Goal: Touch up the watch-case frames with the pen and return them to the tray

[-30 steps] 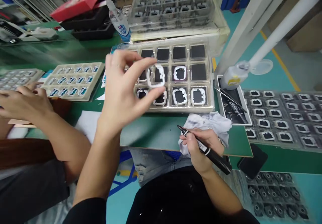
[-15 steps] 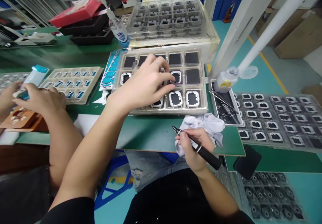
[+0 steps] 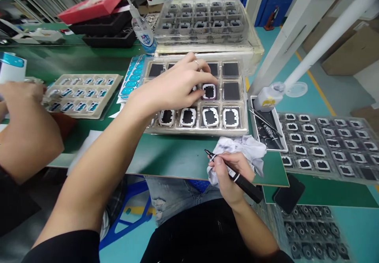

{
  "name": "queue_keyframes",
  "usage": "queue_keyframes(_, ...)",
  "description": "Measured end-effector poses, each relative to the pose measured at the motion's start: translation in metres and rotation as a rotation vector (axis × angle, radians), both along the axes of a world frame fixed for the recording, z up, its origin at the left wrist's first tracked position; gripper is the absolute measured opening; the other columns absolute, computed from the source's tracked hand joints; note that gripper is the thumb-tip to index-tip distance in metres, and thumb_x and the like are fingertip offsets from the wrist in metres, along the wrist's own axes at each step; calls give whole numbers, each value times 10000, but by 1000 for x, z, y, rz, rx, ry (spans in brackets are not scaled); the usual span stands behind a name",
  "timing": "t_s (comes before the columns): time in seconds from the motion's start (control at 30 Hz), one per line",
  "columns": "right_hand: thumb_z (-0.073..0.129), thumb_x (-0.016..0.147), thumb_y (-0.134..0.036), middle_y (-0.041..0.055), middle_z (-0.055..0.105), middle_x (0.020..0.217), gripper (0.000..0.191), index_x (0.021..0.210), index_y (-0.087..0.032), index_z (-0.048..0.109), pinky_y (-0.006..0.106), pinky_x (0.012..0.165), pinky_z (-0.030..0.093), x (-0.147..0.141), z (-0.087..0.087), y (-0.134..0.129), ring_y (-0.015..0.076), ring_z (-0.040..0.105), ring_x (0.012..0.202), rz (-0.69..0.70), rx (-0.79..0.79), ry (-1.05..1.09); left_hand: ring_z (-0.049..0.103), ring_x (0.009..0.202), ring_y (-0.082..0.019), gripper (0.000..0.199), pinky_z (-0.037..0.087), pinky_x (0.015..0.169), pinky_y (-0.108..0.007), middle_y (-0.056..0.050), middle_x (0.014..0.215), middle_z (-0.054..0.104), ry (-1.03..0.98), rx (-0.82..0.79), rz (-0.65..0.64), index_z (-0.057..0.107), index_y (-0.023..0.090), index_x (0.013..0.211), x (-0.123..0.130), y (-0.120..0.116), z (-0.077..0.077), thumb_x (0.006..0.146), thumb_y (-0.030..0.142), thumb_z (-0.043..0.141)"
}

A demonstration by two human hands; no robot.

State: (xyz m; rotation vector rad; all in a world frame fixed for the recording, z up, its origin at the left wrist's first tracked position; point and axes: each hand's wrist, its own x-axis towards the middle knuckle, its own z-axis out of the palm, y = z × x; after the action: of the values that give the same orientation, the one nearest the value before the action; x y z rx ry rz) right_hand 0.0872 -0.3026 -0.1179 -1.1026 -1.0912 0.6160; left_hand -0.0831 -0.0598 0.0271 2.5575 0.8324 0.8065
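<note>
My left hand (image 3: 185, 82) reaches over a clear plastic tray (image 3: 177, 130), its thumb and a finger closed at the edges of a small square frame (image 3: 209, 92) with a white rim and dark middle. That frame sits in the tray's middle row. Similar white-rimmed frames (image 3: 210, 117) lie in the front row, while several other pockets show plain dark squares (image 3: 230, 91). Below the tray, my right hand (image 3: 232, 176) grips an uncapped black marker (image 3: 241, 182), tip pointing up and left. A crumpled, stained white cloth (image 3: 248, 148) lies under and behind this hand.
A white box (image 3: 284, 148) with tweezers and a bottle (image 3: 269, 97) stand right of the tray. Behind are stacked trays (image 3: 201, 34) and a pump bottle (image 3: 143, 34). At left, a co-worker's arm (image 3: 26, 125) is near a beige tray (image 3: 114, 85). A phone (image 3: 289, 194) lies at right.
My left hand has shifted slightly right in view and stays at the frame. The marker remains in my right hand, nearly still. The co-worker's hands have moved left, and the view has shifted a little.
</note>
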Motion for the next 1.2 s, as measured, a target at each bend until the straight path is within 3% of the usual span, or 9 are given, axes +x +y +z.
queue_keyframes(0.13,845,1055,-314,1,853,835,95,1045,-263,765,320,615,677,0,-1,-1,186,798,631,17,2,-1,715,1300,-425,236,527,1295,-646,-102,1131,793,-6,-70,-23,885,293,945,6,3,12,744,321,1005)
queue_keyframes(0.27,835,1065,-287,1,851,848,90,1050,-254,752,305,627,663,1,-3,-2,176,805,662,3,-17,-24,699,1283,-413,291,570,1219,-605,-91,1142,796,146,47,-42,847,282,985,10,0,24,742,315,1005)
queue_keyframes(0.37,842,1056,-254,-4,848,850,90,1056,-254,751,298,638,659,1,-4,-2,174,818,678,-6,-1,-18,736,1081,-343,252,631,1066,-513,-57,958,772,189,84,-44,760,280,855,9,-3,28,777,303,998)
queue_keyframes(0.47,839,1054,-238,-2,848,862,89,1065,-256,752,301,636,662,1,-6,-2,176,818,680,7,4,-7,712,823,-250,307,644,865,-422,-17,798,713,103,7,-7,719,264,794,0,-11,29,835,373,1003)
queue_keyframes(0.6,832,1059,-256,9,846,878,87,1072,-255,746,314,636,680,1,-7,-3,178,806,675,20,-7,5,666,712,-163,396,612,669,-314,9,828,753,-205,-110,134,782,239,917,-18,-42,24,788,446,1094)
queue_keyframes(0.73,824,1062,-253,4,843,883,82,1091,-259,748,314,625,684,3,-5,-3,172,794,660,30,11,6,683,626,-112,372,607,518,-268,-23,1074,828,-391,-222,228,879,257,1242,-28,-97,5,943,437,1005)
queue_keyframes(0.87,831,1051,-239,-9,850,852,93,1085,-266,749,298,597,682,5,-3,-1,178,811,641,18,46,-25,715,610,-100,247,621,504,-223,-46,1112,837,-541,-345,308,886,271,1285,-26,-151,-25,1064,381,888)
queue_keyframes(1.07,842,1063,-326,1,833,835,133,1093,-263,728,396,662,733,7,-4,-1,243,862,716,-42,52,62,866,1014,-204,554,761,861,-255,-72,1191,861,-737,-566,311,831,279,1450,-26,-201,-75,930,225,1016)
queue_keyframes(1.2,839,1066,-441,0,802,832,215,1041,-261,725,493,825,777,10,3,-2,259,871,779,7,-67,85,869,967,-165,630,742,859,-210,-35,1158,884,-759,-560,367,824,295,1445,-24,-219,-108,871,160,1048)
